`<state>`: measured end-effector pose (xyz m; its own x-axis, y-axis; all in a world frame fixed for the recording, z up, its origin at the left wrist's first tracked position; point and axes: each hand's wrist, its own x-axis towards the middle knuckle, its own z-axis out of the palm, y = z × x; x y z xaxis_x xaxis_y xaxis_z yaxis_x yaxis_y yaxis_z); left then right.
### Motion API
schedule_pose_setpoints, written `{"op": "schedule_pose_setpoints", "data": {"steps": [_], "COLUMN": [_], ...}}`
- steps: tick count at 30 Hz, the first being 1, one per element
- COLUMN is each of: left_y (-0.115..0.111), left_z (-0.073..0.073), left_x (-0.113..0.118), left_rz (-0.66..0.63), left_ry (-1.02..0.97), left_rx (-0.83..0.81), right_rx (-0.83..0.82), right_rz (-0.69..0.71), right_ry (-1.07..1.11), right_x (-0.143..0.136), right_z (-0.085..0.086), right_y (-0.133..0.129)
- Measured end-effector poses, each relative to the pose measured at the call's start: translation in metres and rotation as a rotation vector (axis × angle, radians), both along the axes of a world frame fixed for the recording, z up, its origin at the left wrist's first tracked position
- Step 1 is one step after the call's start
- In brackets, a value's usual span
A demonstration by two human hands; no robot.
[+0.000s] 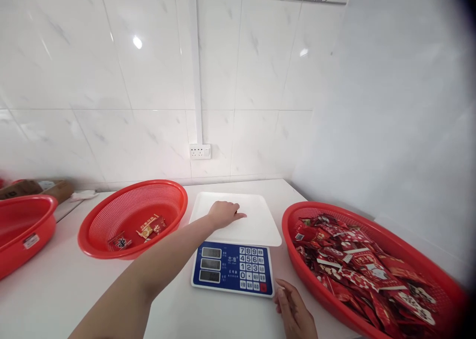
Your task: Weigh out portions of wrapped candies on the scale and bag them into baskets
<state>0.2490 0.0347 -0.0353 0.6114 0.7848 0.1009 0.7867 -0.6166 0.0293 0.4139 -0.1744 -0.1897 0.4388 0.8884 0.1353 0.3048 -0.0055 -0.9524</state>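
Note:
My left hand [224,214] reaches over the white weighing plate [256,220] of a digital scale. Its fingers are curled closed, and a small dark bit shows by the fingertips, too hidden to name. In front of the plate is the scale's blue keypad panel [232,269], with three display windows whose digits I cannot read. Beside the panel's lower right corner rests my right hand [293,311], loosely bent, fingers slightly apart, with nothing visible in it. To its right, a red basket [297,259] holds many red snack packets [364,264].
Left of the scale stands a red perforated basket [100,215] with several small packets [148,229] inside. Another red basket [28,250] sits at the far left, cardboard boxes [61,190] behind it. A tiled wall with a socket [200,151] rises behind the white table [178,309].

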Motion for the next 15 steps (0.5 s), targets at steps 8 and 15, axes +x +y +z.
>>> {"op": "schedule_pose_setpoints", "data": {"steps": [8, 15], "left_y": [-0.012, -0.075], "left_z": [0.044, 0.019], "left_x": [-0.114, -0.177], "left_rz": [0.393, 0.358], "left_ry": [-0.142, -0.069], "left_rx": [0.103, -0.012], "right_rx": [-0.051, -0.061], "right_rz": [0.030, 0.006], "right_ry": [-0.030, -0.048], "right_x": [0.004, 0.004], "right_z": [0.002, 0.003], "right_y": [-0.001, 0.000]}}
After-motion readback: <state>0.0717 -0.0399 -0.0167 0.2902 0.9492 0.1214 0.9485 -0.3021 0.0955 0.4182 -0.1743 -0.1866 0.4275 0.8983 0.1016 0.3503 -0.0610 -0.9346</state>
